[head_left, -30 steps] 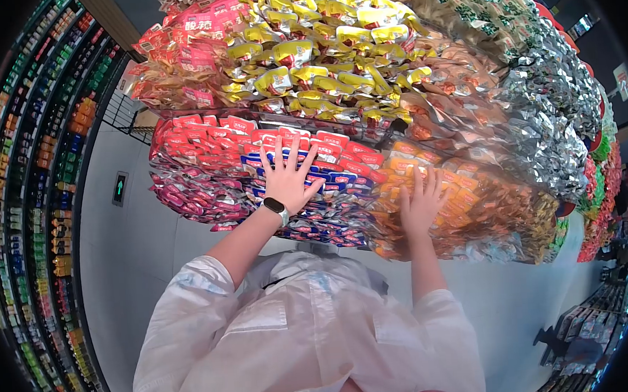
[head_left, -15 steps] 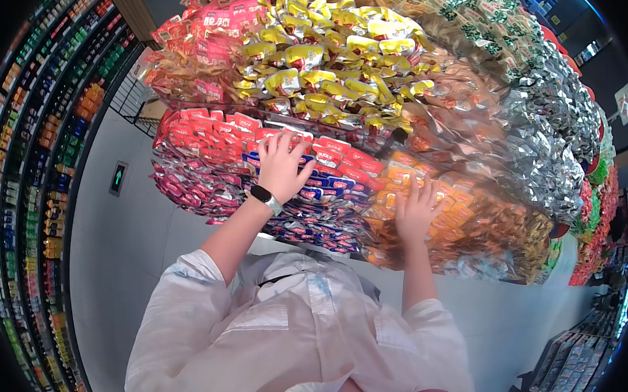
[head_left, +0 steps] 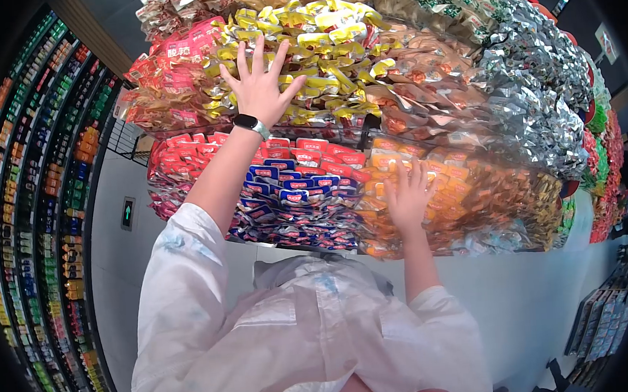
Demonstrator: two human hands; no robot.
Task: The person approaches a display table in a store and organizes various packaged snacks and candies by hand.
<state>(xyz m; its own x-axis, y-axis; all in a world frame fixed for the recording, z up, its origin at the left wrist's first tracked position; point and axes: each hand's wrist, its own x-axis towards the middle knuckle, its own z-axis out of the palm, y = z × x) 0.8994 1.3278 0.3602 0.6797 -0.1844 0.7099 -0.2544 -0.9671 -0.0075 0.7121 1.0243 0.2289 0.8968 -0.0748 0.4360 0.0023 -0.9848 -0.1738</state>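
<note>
My left hand (head_left: 261,88), with a dark-faced watch on its wrist, is spread wide over the yellow snack packets (head_left: 328,73). I cannot tell whether it touches them. My right hand (head_left: 409,194) lies with fingers stretched out on the orange packets (head_left: 447,195) in the near row. Neither hand holds anything. Between them and nearer to me are the red packets (head_left: 311,149) and the blue packets (head_left: 300,197). Pink bags (head_left: 186,49) lie left of the yellow ones.
Silver packets (head_left: 538,103) and clear bags of brown food (head_left: 423,96) fill the right side. Green-printed bags (head_left: 439,1) are at the back. Bottle shelves (head_left: 42,212) stand to the left, with a floor sign (head_left: 127,213) near them. A wire basket (head_left: 127,139) sits at the display's left end.
My left hand has moved away from the red and blue packets, farther back over the yellow ones, with its fingers spreading. My right hand stays on the orange packets. The view has shifted slightly.
</note>
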